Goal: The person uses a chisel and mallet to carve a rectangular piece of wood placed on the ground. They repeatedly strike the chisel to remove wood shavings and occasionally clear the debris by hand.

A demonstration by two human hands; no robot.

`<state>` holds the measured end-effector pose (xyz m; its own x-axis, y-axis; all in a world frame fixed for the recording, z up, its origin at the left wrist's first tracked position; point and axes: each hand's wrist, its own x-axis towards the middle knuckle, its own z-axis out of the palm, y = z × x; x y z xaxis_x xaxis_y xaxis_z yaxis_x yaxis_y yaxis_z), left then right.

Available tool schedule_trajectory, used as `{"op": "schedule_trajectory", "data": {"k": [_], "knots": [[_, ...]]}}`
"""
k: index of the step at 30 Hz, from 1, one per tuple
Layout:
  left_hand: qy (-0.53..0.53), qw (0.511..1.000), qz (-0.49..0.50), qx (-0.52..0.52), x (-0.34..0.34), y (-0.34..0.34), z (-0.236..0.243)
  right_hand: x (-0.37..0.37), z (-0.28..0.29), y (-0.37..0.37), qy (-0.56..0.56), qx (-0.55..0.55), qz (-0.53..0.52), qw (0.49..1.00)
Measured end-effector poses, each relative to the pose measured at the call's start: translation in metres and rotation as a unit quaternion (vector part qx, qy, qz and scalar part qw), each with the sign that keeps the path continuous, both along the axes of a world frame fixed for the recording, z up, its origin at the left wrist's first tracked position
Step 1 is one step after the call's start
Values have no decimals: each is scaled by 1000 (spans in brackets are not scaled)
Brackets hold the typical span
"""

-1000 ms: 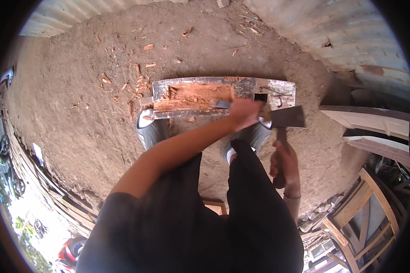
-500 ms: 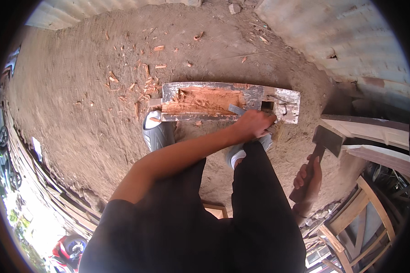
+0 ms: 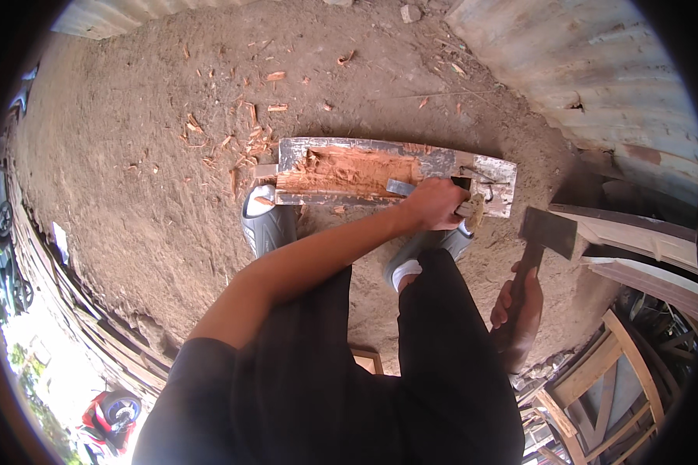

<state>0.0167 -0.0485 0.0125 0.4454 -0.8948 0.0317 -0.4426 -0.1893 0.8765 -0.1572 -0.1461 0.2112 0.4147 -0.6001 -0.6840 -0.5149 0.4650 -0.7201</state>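
My left hand (image 3: 437,203) is closed round the handle of a chisel (image 3: 400,187). Its flat metal blade points left into the recess of a wooden plank (image 3: 446,160). The plank has worn dark and white paint, a rough hollow of bare orange-brown wood and a square hole near its right end, partly behind my hand. Off to the right, my right hand (image 3: 520,308) grips the handle of a mallet (image 3: 549,232). The mallet's blocky dark head is raised, apart from both chisel and plank.
Wood chips (image 3: 252,139) are scattered on the dirt ground beyond the plank's left end. My grey shoes (image 3: 270,229) are close to its near edge. Corrugated metal sheets (image 3: 589,85) stand at the far right. Wooden frames (image 3: 609,380) and boards (image 3: 636,232) lean at the right.
My right hand and the mallet have shifted slightly left and the head has tilted. My left hand has turned a little on the chisel, whose blade lies flatter.
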Motion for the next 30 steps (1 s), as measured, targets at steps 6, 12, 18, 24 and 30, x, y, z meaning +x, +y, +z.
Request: {"op": "schedule_trajectory", "data": {"k": [6, 12, 18, 24, 30], "knots": [[38, 999, -1, 0, -7, -3, -3, 4, 7, -14, 0, -16, 2, 1000], [66, 995, 72, 20, 0, -6, 0, 3, 8, -18, -4, -25, 19, 1000], [66, 995, 72, 22, -10, -10, -6, 26, -8, -4, 23, -128, -49, 990], [77, 988, 119, 56, 2, -6, 3, 25, -23, -22, 141, -54, 219, 964], [44, 992, 115, 41, -4, -13, -15, 51, -20, 2, 29, -190, -27, 981]]}}
